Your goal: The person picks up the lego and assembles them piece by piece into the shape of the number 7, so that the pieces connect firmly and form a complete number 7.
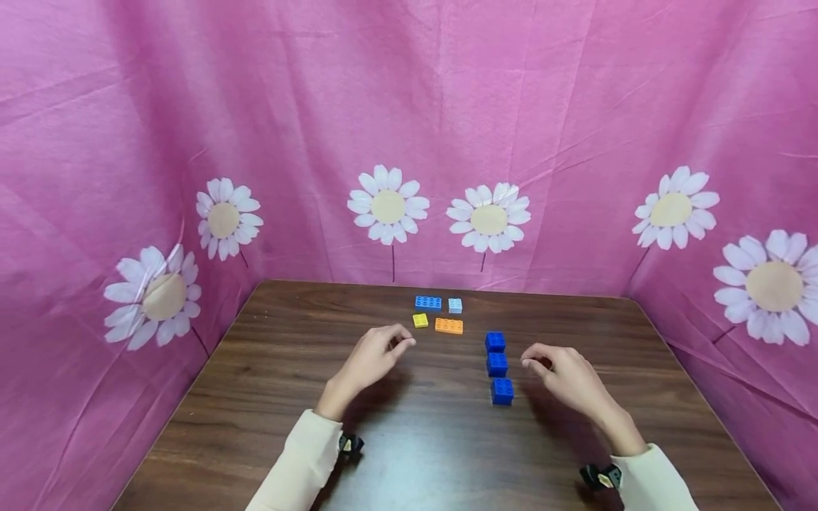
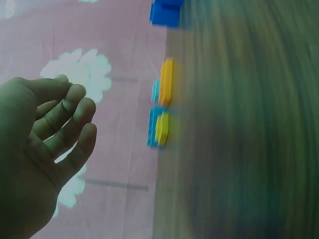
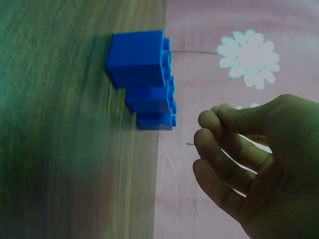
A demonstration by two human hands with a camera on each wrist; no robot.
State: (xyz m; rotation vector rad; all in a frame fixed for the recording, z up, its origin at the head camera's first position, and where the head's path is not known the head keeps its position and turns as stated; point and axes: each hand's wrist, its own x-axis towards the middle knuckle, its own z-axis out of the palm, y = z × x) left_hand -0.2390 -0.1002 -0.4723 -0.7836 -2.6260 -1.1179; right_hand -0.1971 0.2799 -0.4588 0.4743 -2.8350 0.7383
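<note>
My left hand [image 1: 377,353] hovers over the table with loosely bent fingers and nothing in them. Ahead of it lie a yellow square brick [image 1: 420,321] and an orange long brick [image 1: 449,326]. Behind these are a blue long brick [image 1: 428,303] and a pale blue square brick [image 1: 455,306]. Three dark blue bricks form a row running away from me: the near one [image 1: 502,392], the middle one [image 1: 497,365] and the far one [image 1: 495,342]. Just right of that row, my right hand [image 1: 569,376] is also empty, its fingers loosely curled and apart from the bricks.
The brown wooden table [image 1: 268,397] ends at the back against a pink curtain [image 1: 307,142] printed with white flowers, which also hangs along both sides. Dark wrist straps [image 1: 350,445] show below the pale sleeves [image 1: 297,461].
</note>
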